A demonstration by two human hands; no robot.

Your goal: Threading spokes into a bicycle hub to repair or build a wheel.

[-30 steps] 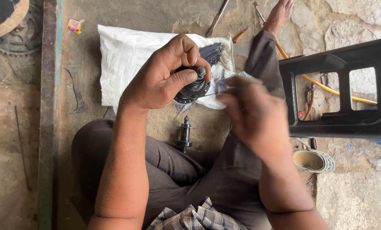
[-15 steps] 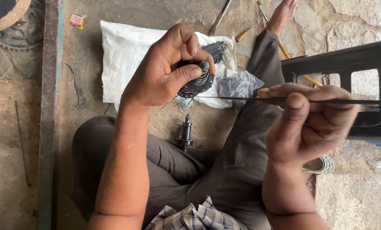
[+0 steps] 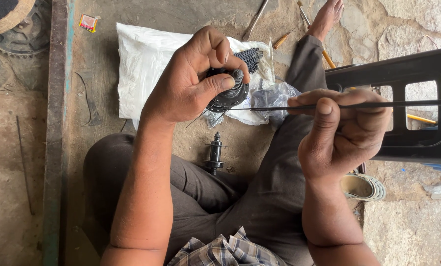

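- The left hand (image 3: 191,83) is closed around a black metal wheel hub (image 3: 229,93), thumb pressed over its flange, held above the lap and the white plastic sack (image 3: 146,69) spread on the ground.
- The right hand (image 3: 343,133) pinches a thin dark metal spoke (image 3: 279,108) between thumb and fingers; the spoke runs level, its left tip just beside the hub.
- A bundle of black spokes (image 3: 252,55) lies on the sack behind the hub.
- A second black hub with an axle (image 3: 214,153) stands on the ground between the knees.
- A black plastic stool (image 3: 417,98) sits to the right.
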